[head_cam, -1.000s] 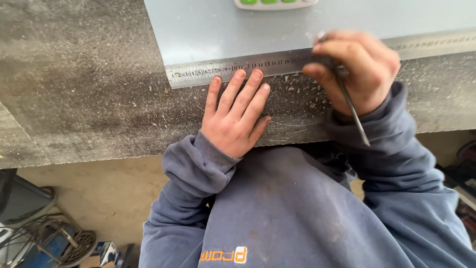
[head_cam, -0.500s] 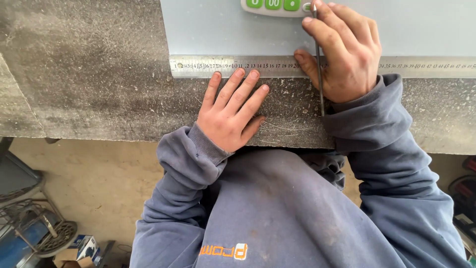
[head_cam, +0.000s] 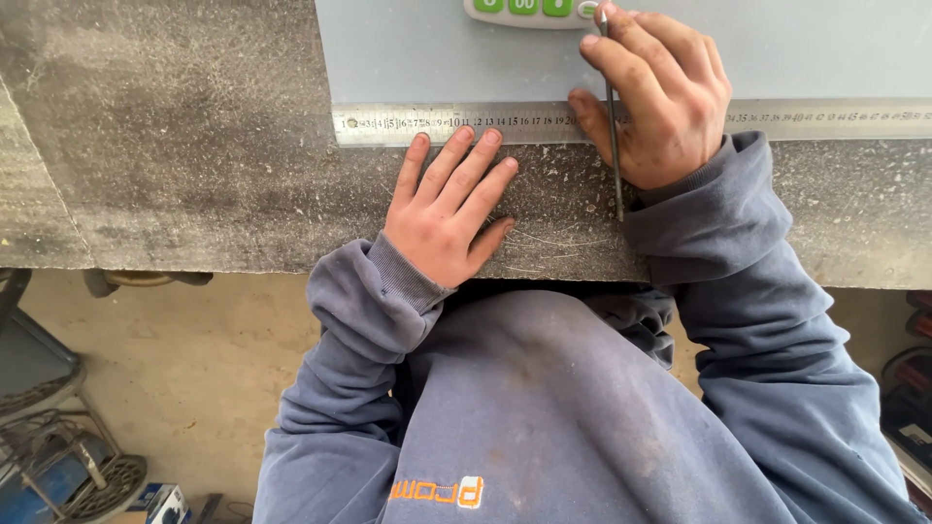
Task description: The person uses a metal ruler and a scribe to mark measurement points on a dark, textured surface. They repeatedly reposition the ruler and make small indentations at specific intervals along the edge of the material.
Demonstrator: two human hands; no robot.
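**Grey stone surface with two hands, a steel ruler and a scribing tool**

Grey, speckled stone makes up the wide work surface [head_cam: 175, 155], which fills the upper half of the view and ends in a straight front edge. Below that edge, the person's blue sweatshirt [head_cam: 544, 417] takes up the lower middle, with a sandy floor [head_cam: 184, 378] to the left.

A pale blue-grey sheet [head_cam: 427, 53] lies flat on the surface toward the top. A long steel ruler [head_cam: 825, 118] lies along the near edge of this sheet, running from the middle of the view out to the right.

The left hand [head_cam: 447, 209] rests palm down on the stone, fingers spread and open, holding nothing. Its fingertips touch the near edge of the ruler.

The right hand [head_cam: 660, 97] sits over the ruler and the sheet. Its grip is closed around a thin dark metal scribing tool [head_cam: 614, 126], held like a pen. The tool's upper tip is at the sheet near the top of the view, and its lower end points down over the stone.

A white calculator with green keys [head_cam: 529, 12] lies on the sheet at the top edge, just beside the tool's tip, only partly in view.
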